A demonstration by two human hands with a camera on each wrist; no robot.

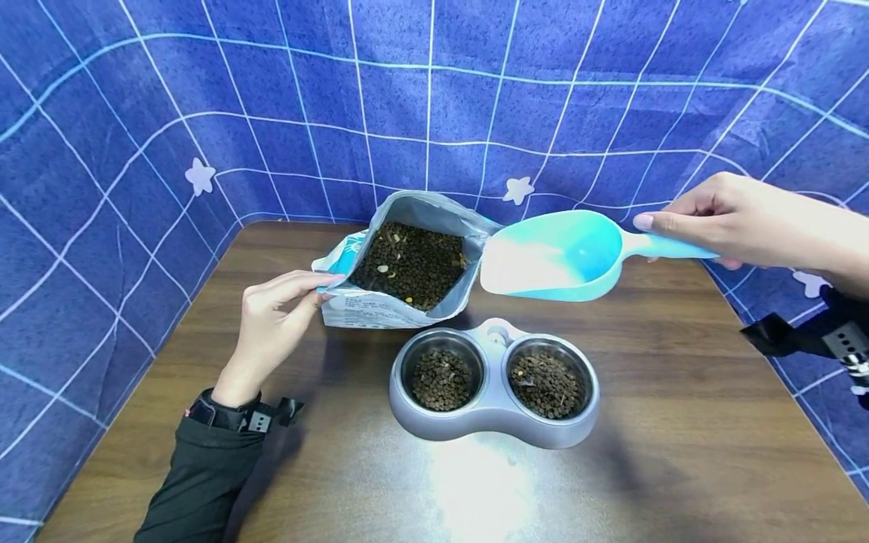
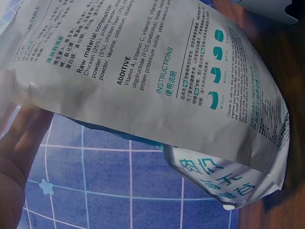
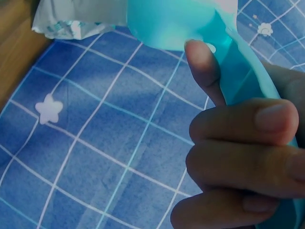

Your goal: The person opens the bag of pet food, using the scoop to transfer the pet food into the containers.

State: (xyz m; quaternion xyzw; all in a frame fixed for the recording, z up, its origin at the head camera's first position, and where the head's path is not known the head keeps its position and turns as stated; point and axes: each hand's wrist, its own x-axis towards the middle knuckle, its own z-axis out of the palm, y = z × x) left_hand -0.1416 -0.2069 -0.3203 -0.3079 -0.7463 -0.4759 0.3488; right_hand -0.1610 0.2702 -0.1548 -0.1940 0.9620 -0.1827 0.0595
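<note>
My left hand [image 1: 274, 320] pinches the left edge of an open pet food bag [image 1: 380, 311], thumb and fingers on its rim. Brown kibble [image 1: 410, 264] with a few pale bits shows inside. In the left wrist view the printed side of the bag [image 2: 138, 90] fills most of the picture. My right hand [image 1: 736, 219] grips the handle of a light blue scoop [image 1: 591, 260], its fingers curled round the handle in the right wrist view. The scoop is held level to the right of the bag, its lip overlapping the bag's right edge; no kibble shows in it.
In front of the bag, a grey double bowl stand [image 1: 492, 418] holds two metal bowls with kibble [image 1: 441, 381] in each. Everything is on a brown wooden table [image 1: 692, 422]. Blue cloth [image 1: 394, 98] with a grid and stars hangs behind and at the sides.
</note>
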